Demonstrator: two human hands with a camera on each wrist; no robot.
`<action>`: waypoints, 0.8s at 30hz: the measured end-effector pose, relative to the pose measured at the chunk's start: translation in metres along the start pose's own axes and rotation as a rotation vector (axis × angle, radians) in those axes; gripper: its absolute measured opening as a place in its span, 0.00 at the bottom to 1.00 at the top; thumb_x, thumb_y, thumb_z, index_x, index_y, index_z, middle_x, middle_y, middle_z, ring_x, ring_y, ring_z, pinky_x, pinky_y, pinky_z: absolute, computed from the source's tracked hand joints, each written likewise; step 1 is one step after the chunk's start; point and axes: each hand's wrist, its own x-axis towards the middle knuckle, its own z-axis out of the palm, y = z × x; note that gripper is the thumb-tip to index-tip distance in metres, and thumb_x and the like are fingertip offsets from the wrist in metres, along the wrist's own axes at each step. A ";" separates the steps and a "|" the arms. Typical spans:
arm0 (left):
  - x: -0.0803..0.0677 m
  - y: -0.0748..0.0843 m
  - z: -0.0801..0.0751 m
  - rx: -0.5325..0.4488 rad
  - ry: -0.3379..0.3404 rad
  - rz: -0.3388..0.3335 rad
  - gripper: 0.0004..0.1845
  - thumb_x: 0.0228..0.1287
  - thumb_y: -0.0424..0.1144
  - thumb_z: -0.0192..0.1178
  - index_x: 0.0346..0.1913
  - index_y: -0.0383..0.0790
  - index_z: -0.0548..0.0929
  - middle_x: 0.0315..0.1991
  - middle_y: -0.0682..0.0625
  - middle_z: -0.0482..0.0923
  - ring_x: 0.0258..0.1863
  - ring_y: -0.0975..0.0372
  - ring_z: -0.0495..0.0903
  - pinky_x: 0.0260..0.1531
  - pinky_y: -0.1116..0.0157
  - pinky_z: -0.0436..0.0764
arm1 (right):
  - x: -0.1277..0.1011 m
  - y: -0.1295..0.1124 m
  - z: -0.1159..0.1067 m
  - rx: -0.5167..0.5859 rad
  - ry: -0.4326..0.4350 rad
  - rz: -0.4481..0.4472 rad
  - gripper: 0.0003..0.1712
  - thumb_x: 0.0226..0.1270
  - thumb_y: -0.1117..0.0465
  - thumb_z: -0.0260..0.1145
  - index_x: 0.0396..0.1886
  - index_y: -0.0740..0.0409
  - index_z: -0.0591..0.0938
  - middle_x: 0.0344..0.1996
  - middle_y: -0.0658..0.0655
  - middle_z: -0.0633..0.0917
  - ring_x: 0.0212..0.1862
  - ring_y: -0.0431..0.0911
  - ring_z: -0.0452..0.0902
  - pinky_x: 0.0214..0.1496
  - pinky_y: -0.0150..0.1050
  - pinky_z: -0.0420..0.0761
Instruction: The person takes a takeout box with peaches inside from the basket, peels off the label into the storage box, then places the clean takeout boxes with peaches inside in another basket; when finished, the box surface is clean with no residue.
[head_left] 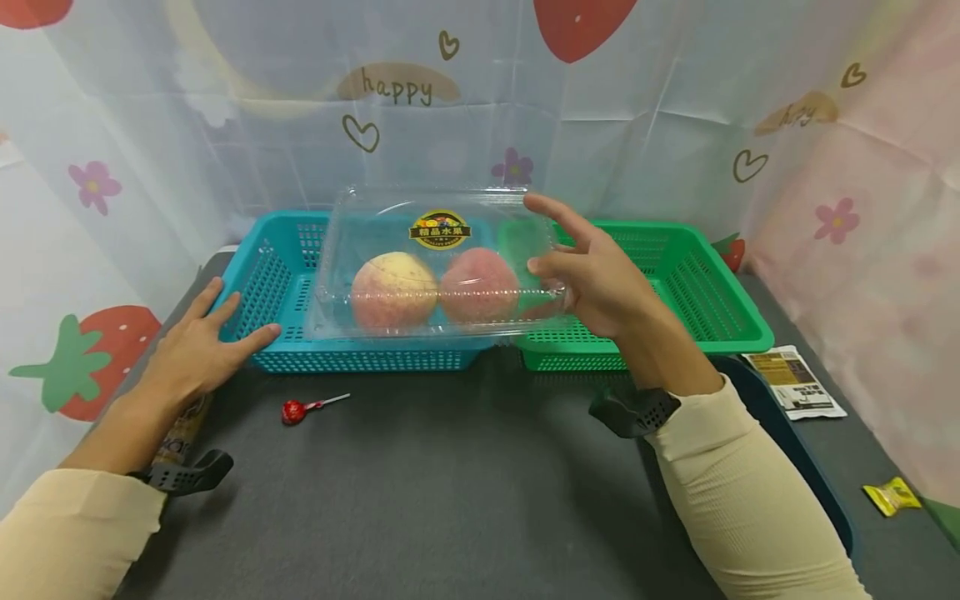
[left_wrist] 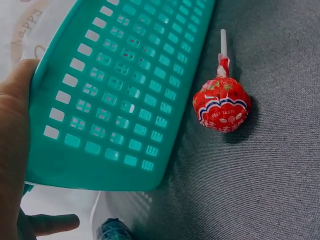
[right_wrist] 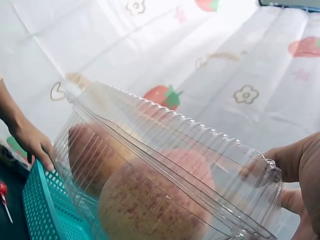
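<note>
My right hand (head_left: 592,267) holds a clear plastic clamshell box (head_left: 438,267) by its right end, thumb at the rim and index finger along the lid. The box hangs above the seam between the two baskets. Inside it lie two peaches, one pale (head_left: 393,292) and one pinker (head_left: 478,285). A round label sits on the lid. In the right wrist view the ribbed box (right_wrist: 165,170) fills the frame beside my right hand (right_wrist: 300,165). My left hand (head_left: 202,342) rests with straight fingers on the front left corner of the teal basket (head_left: 277,250).
A green basket (head_left: 690,283) stands right of the teal basket (left_wrist: 125,90). A red lollipop (head_left: 294,411) lies on the dark mat in front of it, close in the left wrist view (left_wrist: 221,104). A printed packet (head_left: 795,382) and a yellow sweet (head_left: 891,495) lie at the right.
</note>
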 end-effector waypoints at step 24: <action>-0.001 0.001 -0.001 -0.016 -0.010 0.012 0.49 0.67 0.64 0.48 0.74 0.31 0.45 0.75 0.38 0.27 0.67 0.28 0.40 0.51 0.26 0.50 | -0.100 0.027 -0.020 -0.109 0.056 -0.094 0.39 0.64 0.75 0.55 0.74 0.51 0.59 0.43 0.65 0.72 0.44 0.51 0.72 0.42 0.44 0.77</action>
